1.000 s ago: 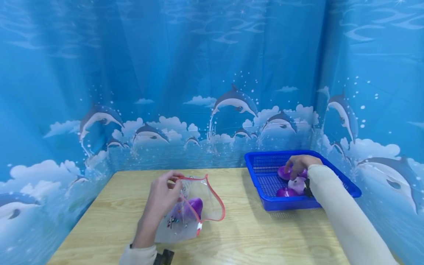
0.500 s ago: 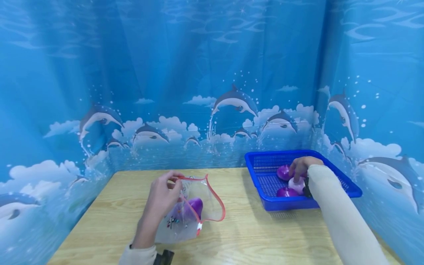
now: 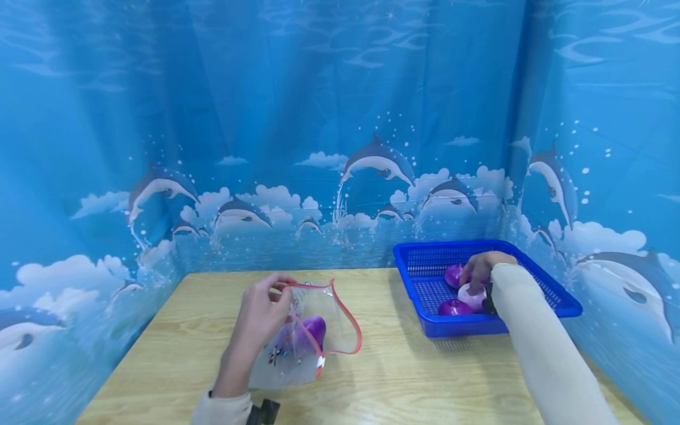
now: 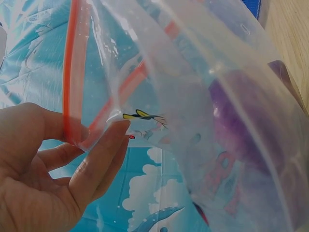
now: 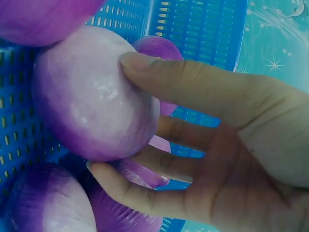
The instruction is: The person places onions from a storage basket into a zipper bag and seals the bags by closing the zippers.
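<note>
My left hand (image 3: pixel 262 310) pinches the red-edged rim of a clear zip bag (image 3: pixel 284 372), holding its mouth open over the table's left half. Inside the bag lies a purple onion (image 3: pixel 314 332), seen blurred through the plastic in the left wrist view. Over in the blue basket (image 3: pixel 430 326), my right hand (image 3: pixel 484 268) grips a white-and-purple onion (image 5: pixel 91 96), with the thumb on one side and fingers curled beneath. Several more purple onions surround it, such as the onion (image 5: pixel 48 203) at the lower left of the right wrist view.
The basket stands at the right rear of the wooden table (image 3: pixel 382 378), its raised rim around the onions. Behind and beside the table hangs a blue dolphin-print curtain (image 3: pixel 297 147).
My right hand has closed its fingers around the white-and-purple onion, which has shifted slightly left. A purple onion in front of it has also moved a little left. The left hand and bag stay put.
</note>
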The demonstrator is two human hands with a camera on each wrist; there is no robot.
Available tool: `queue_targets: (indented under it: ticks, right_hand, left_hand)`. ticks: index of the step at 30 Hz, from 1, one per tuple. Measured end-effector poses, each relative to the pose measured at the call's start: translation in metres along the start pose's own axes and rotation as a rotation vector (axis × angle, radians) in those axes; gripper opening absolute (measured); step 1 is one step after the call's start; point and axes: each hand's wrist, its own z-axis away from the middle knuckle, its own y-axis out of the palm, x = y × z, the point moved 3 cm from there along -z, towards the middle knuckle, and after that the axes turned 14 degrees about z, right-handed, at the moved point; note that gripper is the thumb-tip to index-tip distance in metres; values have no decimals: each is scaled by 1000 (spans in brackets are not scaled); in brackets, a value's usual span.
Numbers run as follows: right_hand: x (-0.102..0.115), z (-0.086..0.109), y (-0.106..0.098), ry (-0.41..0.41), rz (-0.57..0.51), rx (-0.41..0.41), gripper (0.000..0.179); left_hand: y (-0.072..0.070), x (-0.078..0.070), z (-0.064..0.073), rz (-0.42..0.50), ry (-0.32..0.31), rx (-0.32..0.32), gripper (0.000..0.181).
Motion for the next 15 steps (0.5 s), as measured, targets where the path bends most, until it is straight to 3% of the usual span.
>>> queue_targets:
  ticks: [7, 15]
  right_hand:
    - [9, 13, 0, -19, 2, 16, 46]
    - [-4, -16, 2, -42, 7, 48, 44]
  left_hand:
    - [-1, 0, 0, -2, -7, 0, 28]
    - [-2, -1, 0, -6, -6, -3, 27]
